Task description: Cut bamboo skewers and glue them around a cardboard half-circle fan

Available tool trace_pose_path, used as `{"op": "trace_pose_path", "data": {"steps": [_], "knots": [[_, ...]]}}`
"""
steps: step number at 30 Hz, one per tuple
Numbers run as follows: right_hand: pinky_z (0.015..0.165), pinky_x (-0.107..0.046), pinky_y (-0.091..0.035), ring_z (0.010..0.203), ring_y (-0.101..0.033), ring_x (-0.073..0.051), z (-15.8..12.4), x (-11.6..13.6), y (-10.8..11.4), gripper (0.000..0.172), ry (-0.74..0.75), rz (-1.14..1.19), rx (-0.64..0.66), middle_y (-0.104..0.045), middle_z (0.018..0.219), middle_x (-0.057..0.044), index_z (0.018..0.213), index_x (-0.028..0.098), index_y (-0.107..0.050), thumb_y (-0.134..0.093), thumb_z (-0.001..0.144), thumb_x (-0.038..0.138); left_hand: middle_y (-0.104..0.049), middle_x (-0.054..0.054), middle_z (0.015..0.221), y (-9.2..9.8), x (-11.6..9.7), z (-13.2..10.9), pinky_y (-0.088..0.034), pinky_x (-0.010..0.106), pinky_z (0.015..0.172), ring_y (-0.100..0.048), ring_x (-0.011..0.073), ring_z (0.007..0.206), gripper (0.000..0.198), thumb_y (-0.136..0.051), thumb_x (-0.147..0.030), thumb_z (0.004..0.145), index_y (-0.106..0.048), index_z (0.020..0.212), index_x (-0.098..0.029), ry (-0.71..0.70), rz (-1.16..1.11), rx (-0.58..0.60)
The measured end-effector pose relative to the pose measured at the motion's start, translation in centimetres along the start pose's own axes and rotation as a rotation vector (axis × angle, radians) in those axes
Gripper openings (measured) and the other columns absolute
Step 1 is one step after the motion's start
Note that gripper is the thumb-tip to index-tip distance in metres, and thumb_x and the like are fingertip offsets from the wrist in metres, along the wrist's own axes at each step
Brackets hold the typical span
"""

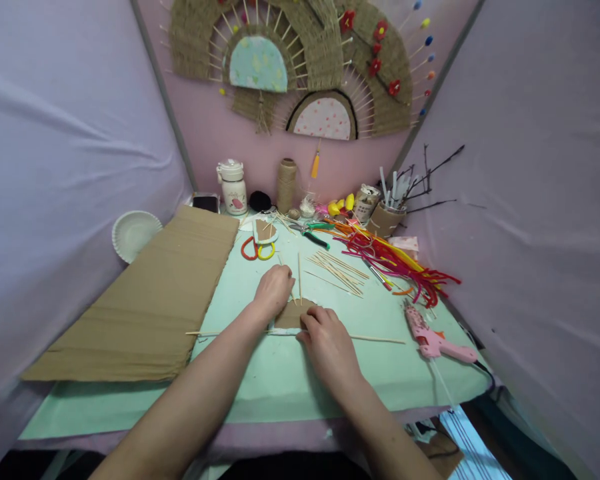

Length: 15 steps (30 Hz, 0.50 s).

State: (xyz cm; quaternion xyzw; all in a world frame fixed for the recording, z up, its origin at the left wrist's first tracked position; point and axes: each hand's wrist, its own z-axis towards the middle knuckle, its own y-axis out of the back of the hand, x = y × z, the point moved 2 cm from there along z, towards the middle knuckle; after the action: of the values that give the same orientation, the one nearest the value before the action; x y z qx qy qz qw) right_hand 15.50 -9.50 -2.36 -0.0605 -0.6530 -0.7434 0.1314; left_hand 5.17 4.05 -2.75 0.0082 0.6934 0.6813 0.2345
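My left hand is closed around a thin bamboo skewer, whose lower end touches a small half-round cardboard piece. My right hand grips the right side of that cardboard between thumb and fingers, holding it against the table. A second skewer stands out from the top of the cardboard. Along the straight bottom edge, a long skewer reaches out to both sides, partly hidden by my left arm and right hand. Several loose skewers lie beyond my right hand.
At left lies a big cardboard sheet. A pink glue gun rests at the right edge, near red and orange pipe cleaners. Scissors, pliers, a twine spool and a white bottle are farther back.
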Motion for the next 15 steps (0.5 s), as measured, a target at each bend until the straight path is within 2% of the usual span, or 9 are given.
{"op": "trace_pose_path", "data": {"steps": [15], "knots": [[0.084,-0.038,-0.047,0.1,-0.055,-0.026,-0.16,-0.12,-0.26,0.017,-0.013,-0.012,-0.001,-0.063,0.113,-0.009,0.101,0.018,-0.066,-0.065,0.085,0.017,-0.068,0.009,0.099,0.42,-0.57,-0.18,-0.046,0.029,0.083,-0.064,0.0215,0.097,0.02,-0.051,-0.021,0.089,-0.066,0.101,-0.016,0.003,0.015,-0.012]]}}
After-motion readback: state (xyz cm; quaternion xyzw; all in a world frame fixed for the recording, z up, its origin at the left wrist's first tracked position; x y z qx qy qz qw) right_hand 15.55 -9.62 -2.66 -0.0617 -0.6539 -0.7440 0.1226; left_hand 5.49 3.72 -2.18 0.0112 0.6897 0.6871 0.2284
